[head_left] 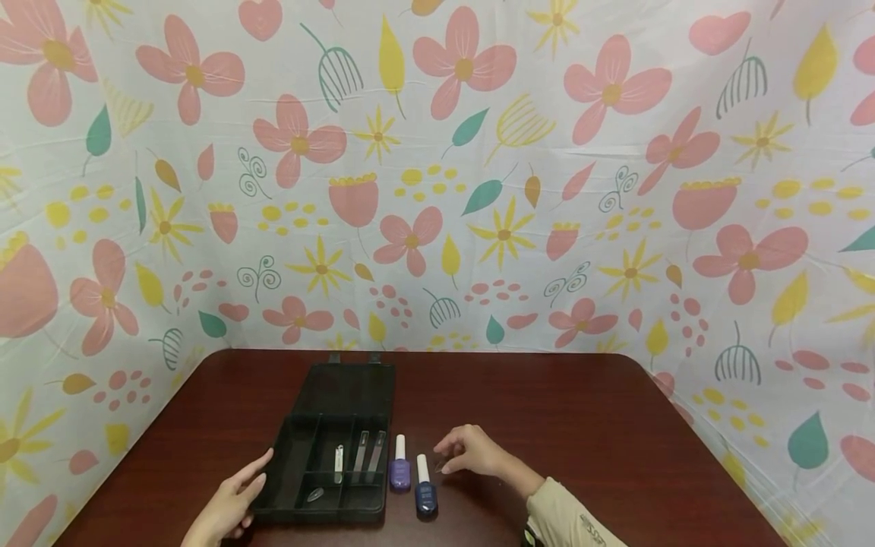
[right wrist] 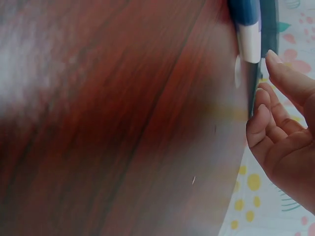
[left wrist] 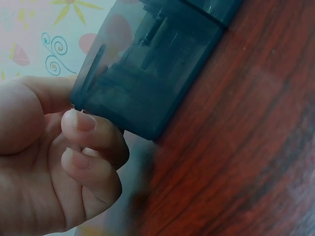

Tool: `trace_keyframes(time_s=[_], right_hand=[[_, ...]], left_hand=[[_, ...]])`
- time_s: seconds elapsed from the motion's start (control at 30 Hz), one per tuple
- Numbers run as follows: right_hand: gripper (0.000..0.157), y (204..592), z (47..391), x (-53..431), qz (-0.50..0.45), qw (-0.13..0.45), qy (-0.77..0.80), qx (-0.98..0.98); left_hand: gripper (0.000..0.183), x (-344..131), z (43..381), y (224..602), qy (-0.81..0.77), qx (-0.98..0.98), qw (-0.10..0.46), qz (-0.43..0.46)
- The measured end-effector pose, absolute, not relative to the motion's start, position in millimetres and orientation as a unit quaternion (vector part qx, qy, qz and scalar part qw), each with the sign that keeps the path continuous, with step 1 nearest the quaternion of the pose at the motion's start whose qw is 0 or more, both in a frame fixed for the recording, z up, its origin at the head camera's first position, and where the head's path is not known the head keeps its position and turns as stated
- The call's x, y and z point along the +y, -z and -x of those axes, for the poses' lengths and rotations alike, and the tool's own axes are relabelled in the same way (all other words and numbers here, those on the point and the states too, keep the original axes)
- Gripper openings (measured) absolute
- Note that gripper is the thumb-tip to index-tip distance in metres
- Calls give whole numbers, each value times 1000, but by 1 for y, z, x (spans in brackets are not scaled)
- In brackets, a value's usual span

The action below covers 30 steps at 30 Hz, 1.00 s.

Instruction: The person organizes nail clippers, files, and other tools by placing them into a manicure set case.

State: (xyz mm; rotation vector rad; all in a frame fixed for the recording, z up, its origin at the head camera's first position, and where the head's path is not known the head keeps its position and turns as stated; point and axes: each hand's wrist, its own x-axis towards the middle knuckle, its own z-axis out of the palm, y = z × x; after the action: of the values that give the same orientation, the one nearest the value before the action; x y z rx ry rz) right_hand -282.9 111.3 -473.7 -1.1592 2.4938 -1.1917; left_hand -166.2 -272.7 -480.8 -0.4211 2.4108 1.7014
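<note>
A black compartment case (head_left: 328, 456) lies open on the dark wooden table (head_left: 581, 425), its lid folded back. Inside it are nail files (head_left: 360, 454) and a few small tools. My left hand (head_left: 232, 501) holds the case's left side; in the left wrist view the thumb and curled fingers (left wrist: 78, 123) sit at a corner of the smoky case (left wrist: 147, 73). A purple polish bottle (head_left: 399, 467) and a dark blue polish bottle (head_left: 425, 490) stand just right of the case. My right hand (head_left: 468, 450) hovers right of them, fingers loosely curled and holding nothing, close to the blue bottle (right wrist: 248, 29).
A flowered cloth (head_left: 437, 190) walls in the table at the back and on both sides. Bare wood (head_left: 615, 471) stretches right of the bottles and behind the case. The table's rounded corners lie at the far left and far right.
</note>
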Motion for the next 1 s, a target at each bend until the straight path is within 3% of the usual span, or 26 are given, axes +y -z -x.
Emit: trace_keyframes(time_s=[1.0], right_hand=[[18,487,292,111,390,73,348,849]], left_hand=[[46,-272,166,480,-559,813,77,144]])
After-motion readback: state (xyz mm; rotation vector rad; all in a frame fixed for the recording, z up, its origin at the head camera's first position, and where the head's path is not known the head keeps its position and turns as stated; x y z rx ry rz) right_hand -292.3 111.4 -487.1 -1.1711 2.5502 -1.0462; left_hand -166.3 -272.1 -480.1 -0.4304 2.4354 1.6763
